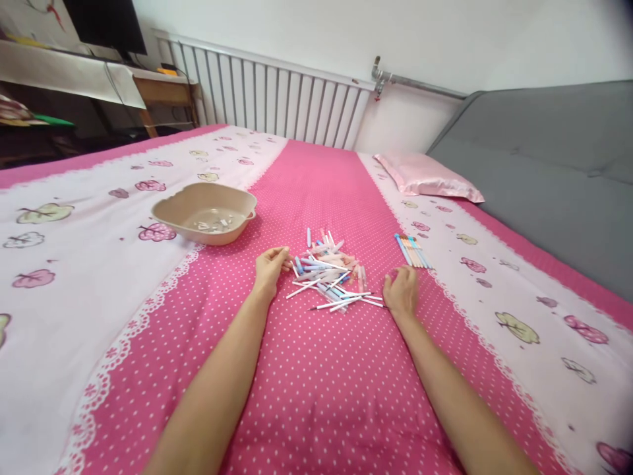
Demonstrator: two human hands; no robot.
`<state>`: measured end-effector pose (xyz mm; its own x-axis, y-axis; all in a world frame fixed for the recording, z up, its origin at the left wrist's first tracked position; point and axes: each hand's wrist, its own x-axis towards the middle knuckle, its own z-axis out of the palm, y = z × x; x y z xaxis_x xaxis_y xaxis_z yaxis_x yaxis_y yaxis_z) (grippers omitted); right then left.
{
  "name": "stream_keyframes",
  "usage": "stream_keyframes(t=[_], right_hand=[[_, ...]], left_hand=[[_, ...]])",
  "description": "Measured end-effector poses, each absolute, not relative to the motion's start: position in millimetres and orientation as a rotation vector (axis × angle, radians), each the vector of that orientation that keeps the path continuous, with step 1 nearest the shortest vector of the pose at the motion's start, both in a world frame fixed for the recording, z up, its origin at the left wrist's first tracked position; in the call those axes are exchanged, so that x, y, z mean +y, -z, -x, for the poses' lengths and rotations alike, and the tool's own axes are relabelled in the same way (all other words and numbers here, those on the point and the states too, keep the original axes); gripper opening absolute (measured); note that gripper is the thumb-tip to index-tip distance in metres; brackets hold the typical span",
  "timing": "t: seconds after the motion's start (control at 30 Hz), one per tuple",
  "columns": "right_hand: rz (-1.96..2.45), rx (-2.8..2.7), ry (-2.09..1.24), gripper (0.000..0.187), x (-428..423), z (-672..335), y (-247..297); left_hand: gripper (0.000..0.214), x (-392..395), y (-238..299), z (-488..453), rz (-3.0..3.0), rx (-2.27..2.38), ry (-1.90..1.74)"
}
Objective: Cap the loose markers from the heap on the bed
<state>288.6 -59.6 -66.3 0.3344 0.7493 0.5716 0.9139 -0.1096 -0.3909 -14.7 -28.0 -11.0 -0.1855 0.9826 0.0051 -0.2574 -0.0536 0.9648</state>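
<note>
A loose pile of pen parts (326,267) lies on the pink dotted bedspread between my hands. It mixes thin white refills (349,301) with blue, pink and clear barrels and caps. My left hand (270,270) is at the pile's left edge, thumb and fingers pinched together; anything between them is too small to make out. To the right of the pile my right hand (403,291) rests with its fingers curled in, and their inner side is hidden. Just beyond it several pens (413,252) in blue and peach lie side by side in a row.
A beige plastic basin (202,204) with small whitish bits inside sits left of the pile. At the back right lies a pink pillow (430,177) by a grey padded headboard (544,152). A white radiator (267,89) and a desk with a monitor (106,26) stand behind.
</note>
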Motion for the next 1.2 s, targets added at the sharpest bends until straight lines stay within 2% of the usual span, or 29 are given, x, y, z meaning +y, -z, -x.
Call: stream_keyframes(t=[0.13, 0.37, 0.57, 0.67, 0.8, 1.2], right_hand=[[1.827, -1.476, 0.202, 0.028, -64.4, -290.3, 77.8], [1.774, -1.482, 0.033, 0.032, -78.8, -296.6, 85.2], [1.802, -1.481, -0.159, 0.049, -99.5, -294.4, 81.3], [1.823, -1.499, -0.211, 0.051, -107.5, -285.1, 79.8], [1.858, -1.554, -0.234, 0.047, -111.3, -272.9, 77.4], [1.91, -1.658, -0.11, 0.054, -124.8, -256.2, 65.1]], left_hand=[[0.038, -38.1, 25.6, 16.5, -1.012, 1.158, -1.508], [0.03, -66.6, 40.7, 29.5, -1.155, 1.242, -1.554], [0.034, -96.6, 43.4, 43.0, -1.294, 1.256, -1.469], [0.034, -108.5, 44.9, 48.3, -1.391, 1.255, -1.418], [0.032, -116.6, 48.3, 52.7, -1.549, 1.257, -1.365], [0.026, -123.6, 41.9, 53.0, -1.969, 1.369, -1.247]])
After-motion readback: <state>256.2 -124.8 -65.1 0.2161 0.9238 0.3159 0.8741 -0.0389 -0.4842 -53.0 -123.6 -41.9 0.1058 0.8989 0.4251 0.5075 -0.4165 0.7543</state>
